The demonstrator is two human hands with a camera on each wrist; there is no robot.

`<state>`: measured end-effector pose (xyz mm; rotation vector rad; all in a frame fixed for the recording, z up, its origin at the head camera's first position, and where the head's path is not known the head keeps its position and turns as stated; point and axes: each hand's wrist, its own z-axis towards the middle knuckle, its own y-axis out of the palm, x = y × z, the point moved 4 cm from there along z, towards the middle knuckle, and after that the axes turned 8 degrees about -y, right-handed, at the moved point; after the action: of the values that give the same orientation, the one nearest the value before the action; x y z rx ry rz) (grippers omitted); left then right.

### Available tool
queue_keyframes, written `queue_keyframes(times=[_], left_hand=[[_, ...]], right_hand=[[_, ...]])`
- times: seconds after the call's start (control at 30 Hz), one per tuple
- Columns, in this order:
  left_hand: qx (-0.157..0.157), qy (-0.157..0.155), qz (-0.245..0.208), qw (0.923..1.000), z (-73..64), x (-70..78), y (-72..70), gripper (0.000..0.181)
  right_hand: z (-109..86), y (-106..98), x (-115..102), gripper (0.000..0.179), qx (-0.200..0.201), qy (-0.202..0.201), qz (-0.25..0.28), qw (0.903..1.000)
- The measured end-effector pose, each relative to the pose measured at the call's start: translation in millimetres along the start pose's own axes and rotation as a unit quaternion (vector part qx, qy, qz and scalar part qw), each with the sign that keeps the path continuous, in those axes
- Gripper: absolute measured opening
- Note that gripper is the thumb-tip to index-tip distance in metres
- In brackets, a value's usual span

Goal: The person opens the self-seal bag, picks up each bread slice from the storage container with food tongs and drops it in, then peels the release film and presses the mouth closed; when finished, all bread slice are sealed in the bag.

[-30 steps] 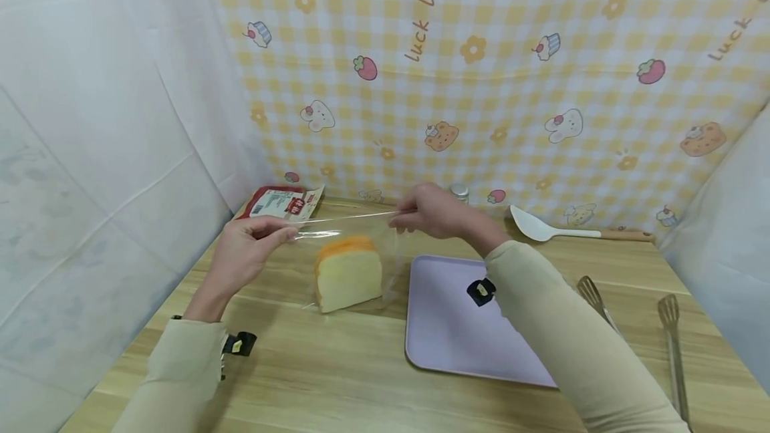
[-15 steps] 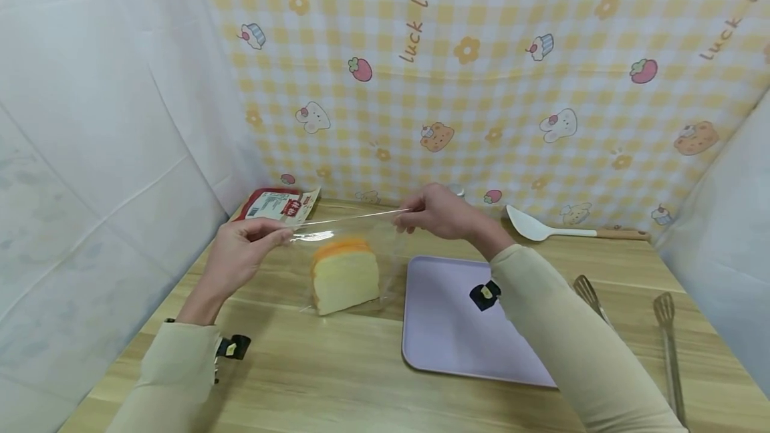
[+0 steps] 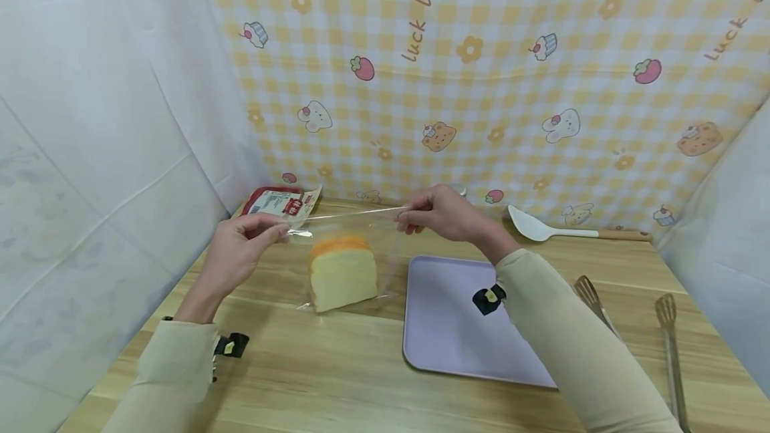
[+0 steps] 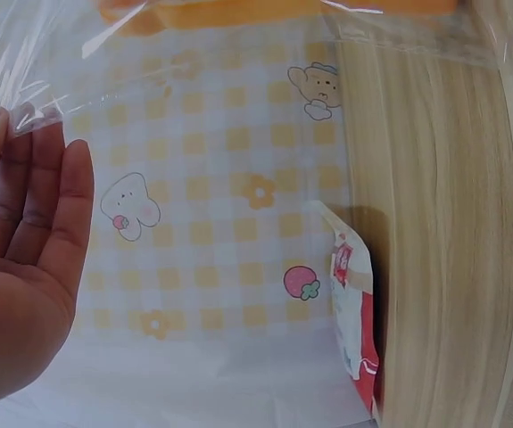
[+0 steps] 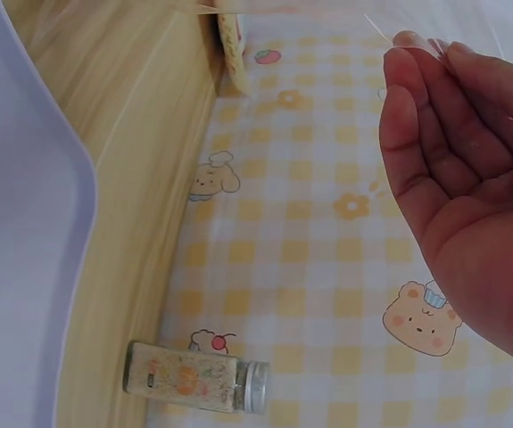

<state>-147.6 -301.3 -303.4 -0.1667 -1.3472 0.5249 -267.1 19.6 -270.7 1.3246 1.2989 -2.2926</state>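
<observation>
A clear plastic bag hangs stretched between both hands, its top edge pulled into a nearly straight line. Inside it stands a bread slice with an orange-brown crust, low over the table. My left hand pinches the bag's left top corner between thumb and fingers; the left wrist view shows the film at those fingertips. At the other top corner, my right hand pinches the film between thumb and forefinger, as the right wrist view also shows, with the remaining fingers loosely bent.
A lilac tray lies right of the bag, partly under the right sleeve. Behind are a red-and-white food packet and a seasoning jar. To the right lie a white spatula and two metal utensils, one a slotted turner.
The right hand has shifted slightly right, and the left hand slightly left. Both hands keep pinching the bag's top corners, and the bread slice stays inside.
</observation>
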Motion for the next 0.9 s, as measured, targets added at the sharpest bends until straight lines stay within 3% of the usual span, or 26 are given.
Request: queue_keyframes(times=[0.17,0.37,0.53,0.77,0.9], left_hand=[[-0.015,0.009,-0.027,0.9995,0.2,0.7,1.2,0.023],[-0.03,0.008,-0.03,0.9991,-0.6,0.6,1.5,0.02],[-0.042,0.012,-0.043,0.9981,-0.7,3.1,2.9,0.018],[-0.082,0.043,-0.138,0.9861,0.3,6.0,7.8,0.013],[-0.083,0.045,-0.168,0.9813,0.9,6.8,10.3,0.013]], right_hand=[[-2.6,0.6,0.0,0.017,0.014,0.011,0.004,0.9998],[-6.4,4.5,1.1,0.017,0.022,0.015,0.015,0.9995],[-7.9,6.2,0.6,0.017,0.024,0.003,0.036,0.9991],[-10.4,12.7,-1.8,0.02,0.022,-0.021,0.115,0.9929],[-11.6,18.9,-3.9,0.02,0.011,-0.024,0.169,0.9853]])
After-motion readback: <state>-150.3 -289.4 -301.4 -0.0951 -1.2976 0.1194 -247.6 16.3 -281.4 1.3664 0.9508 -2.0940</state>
